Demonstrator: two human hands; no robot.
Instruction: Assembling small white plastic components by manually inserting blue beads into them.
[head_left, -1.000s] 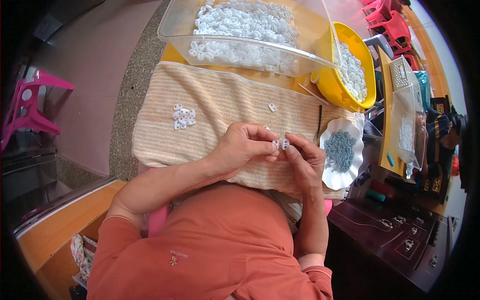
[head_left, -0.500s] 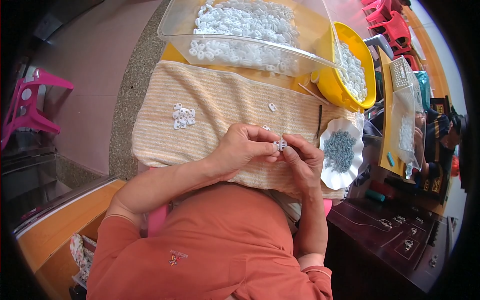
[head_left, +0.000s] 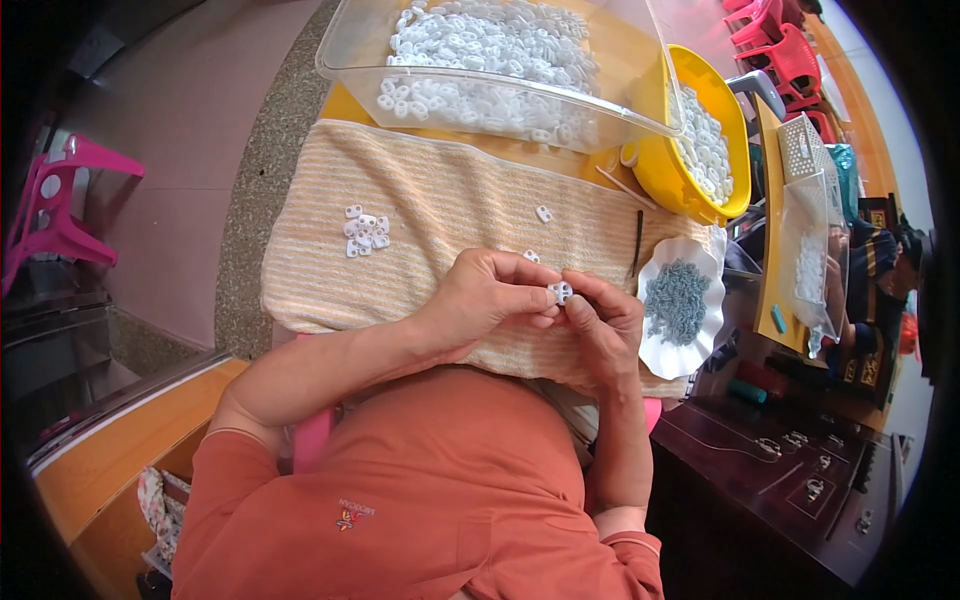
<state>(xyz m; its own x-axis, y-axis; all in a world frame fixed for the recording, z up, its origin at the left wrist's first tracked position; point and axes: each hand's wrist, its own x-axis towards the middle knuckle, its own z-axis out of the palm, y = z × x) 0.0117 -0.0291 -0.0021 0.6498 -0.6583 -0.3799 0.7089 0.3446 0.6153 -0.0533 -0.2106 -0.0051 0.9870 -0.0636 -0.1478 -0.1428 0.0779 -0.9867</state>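
Observation:
Between my hands is a small white plastic piece with holes (head_left: pixel 560 292), held low over the striped towel (head_left: pixel 430 190). My left hand (head_left: pixel 485 295) is closed, pinching its left side with thumb and forefinger. The fingertips of my right hand (head_left: pixel 607 325) press on its right side. My fingers hide part of it, so I cannot tell whether it is one piece or two put together. Just beyond my fingers lies a similar white piece (head_left: pixel 532 257), and farther off another (head_left: pixel 544 214). Several more sit in a small pile (head_left: pixel 366 234) on the left.
A clear plastic bin (head_left: pixel 350 75) full of white pieces stands at the back, beside a yellow basin (head_left: pixel 655 165) of the same. Right of my hands, a white wavy-rimmed dish (head_left: pixel 665 360) holds small grey-blue parts (head_left: pixel 680 303). A thin black stick (head_left: pixel 638 243) lies near it.
The white piece and my right hand have shifted slightly left, closer to my left fingers. My left hand keeps its place and its pinch.

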